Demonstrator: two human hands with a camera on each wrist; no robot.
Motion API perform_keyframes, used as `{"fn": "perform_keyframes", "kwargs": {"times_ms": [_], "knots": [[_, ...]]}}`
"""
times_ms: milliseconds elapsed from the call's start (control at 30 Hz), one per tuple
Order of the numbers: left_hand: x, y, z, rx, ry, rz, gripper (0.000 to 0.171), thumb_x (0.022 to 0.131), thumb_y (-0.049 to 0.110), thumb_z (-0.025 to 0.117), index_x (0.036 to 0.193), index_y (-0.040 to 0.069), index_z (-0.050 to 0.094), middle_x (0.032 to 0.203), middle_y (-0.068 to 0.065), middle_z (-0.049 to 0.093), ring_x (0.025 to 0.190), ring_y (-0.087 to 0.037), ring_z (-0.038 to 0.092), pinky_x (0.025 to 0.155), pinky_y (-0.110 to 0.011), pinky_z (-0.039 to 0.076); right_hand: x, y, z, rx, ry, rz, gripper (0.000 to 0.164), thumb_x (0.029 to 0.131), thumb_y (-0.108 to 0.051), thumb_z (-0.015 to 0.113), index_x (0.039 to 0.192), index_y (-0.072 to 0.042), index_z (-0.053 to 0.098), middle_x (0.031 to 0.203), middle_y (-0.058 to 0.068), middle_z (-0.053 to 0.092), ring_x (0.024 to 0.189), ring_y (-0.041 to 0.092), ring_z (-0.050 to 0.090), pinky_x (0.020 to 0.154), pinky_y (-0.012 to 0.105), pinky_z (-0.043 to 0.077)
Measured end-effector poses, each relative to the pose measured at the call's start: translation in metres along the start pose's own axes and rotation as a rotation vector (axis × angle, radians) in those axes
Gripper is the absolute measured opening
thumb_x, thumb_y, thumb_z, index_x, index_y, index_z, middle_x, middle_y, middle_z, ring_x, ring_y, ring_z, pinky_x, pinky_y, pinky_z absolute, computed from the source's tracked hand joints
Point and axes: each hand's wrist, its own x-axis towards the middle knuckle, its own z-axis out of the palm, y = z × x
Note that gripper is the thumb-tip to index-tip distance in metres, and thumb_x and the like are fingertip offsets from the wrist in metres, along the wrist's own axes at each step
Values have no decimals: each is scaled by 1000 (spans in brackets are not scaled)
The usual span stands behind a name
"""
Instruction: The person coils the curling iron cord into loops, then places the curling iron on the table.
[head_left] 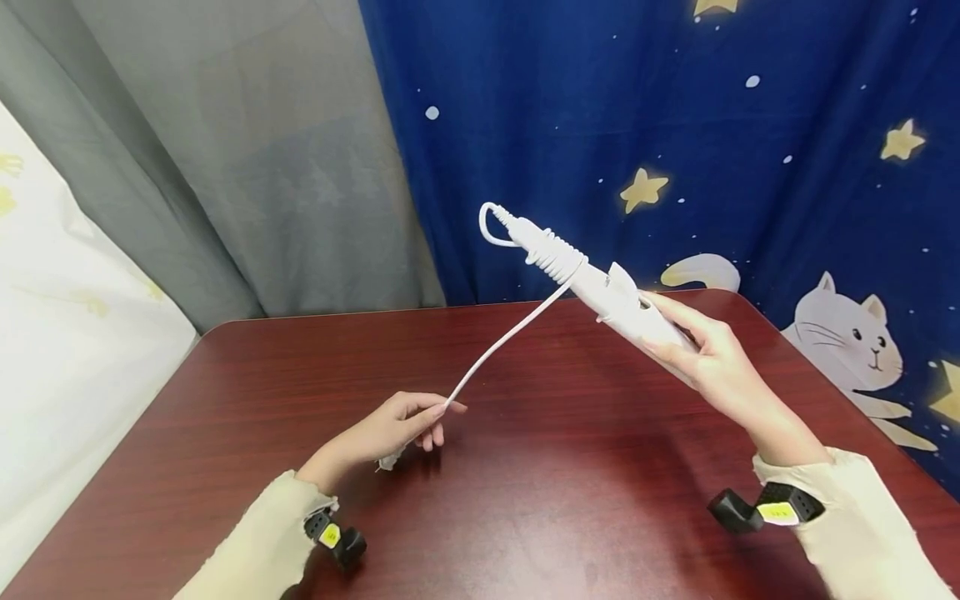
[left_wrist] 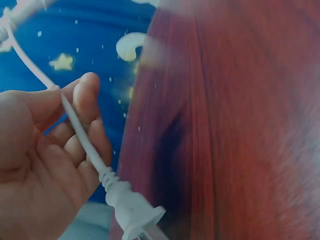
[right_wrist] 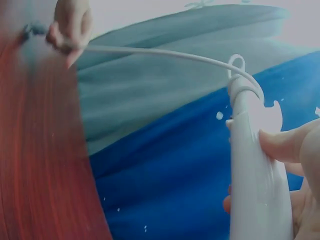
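Observation:
My right hand point(head_left: 716, 358) grips a long white hair iron point(head_left: 611, 300) by its lower body, holding it tilted above the table. In the right wrist view the thumb lies along the iron's side. Several turns of white cord point(head_left: 551, 254) wrap the iron's far end, where a small loop sticks out. From these turns a stretch of cord runs down to my left hand point(head_left: 401, 423), which pinches it between thumb and index finger. Below that pinch, in the left wrist view, the plug point(left_wrist: 132, 210) hangs past the palm with its prongs pointing down.
A dark red wooden table point(head_left: 315, 358) lies beneath both hands. Behind it hang a grey curtain point(head_left: 262, 150) and a blue curtain point(head_left: 525, 100) with stars and a cat. White cloth point(head_left: 67, 350) drapes at the left. Each sleeve carries a black wrist camera point(head_left: 738, 510).

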Motion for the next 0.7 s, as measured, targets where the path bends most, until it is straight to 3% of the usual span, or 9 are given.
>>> {"fn": "perform_keyframes", "kwargs": {"times_ms": [100, 300, 467, 700], "knots": [[5, -7, -6, 21, 10, -31, 30, 99, 11, 40, 114, -7, 59, 69, -14, 59, 57, -10, 53, 46, -26, 41, -3, -7, -1, 24, -44, -18, 48, 85, 3, 59, 131, -6, 50, 122, -13, 52, 99, 8, 48, 78, 15, 37], [17, -16, -12, 66, 82, -57, 32, 99, 18, 43, 106, -6, 63, 67, -13, 59, 54, -13, 52, 45, -28, 44, -10, -22, -1, 82, -123, -34, 51, 86, 4, 57, 134, -9, 48, 128, -7, 51, 101, 12, 49, 78, 17, 40], [28, -22, -14, 85, 104, -59, 30, 98, 17, 45, 105, -6, 64, 67, -14, 59, 54, -17, 52, 43, -29, 42, -13, -26, 0, 159, -183, -54, 51, 85, 8, 56, 133, -7, 48, 127, -3, 52, 101, 13, 51, 79, 18, 42], [42, -26, -19, 115, 236, -66, 28, 94, 17, 52, 99, -9, 64, 64, -6, 61, 47, -7, 52, 41, -23, 42, -19, -26, 3, 145, -322, -123, 54, 83, 7, 59, 133, -10, 48, 124, 0, 53, 102, 14, 48, 81, 21, 39]]}}
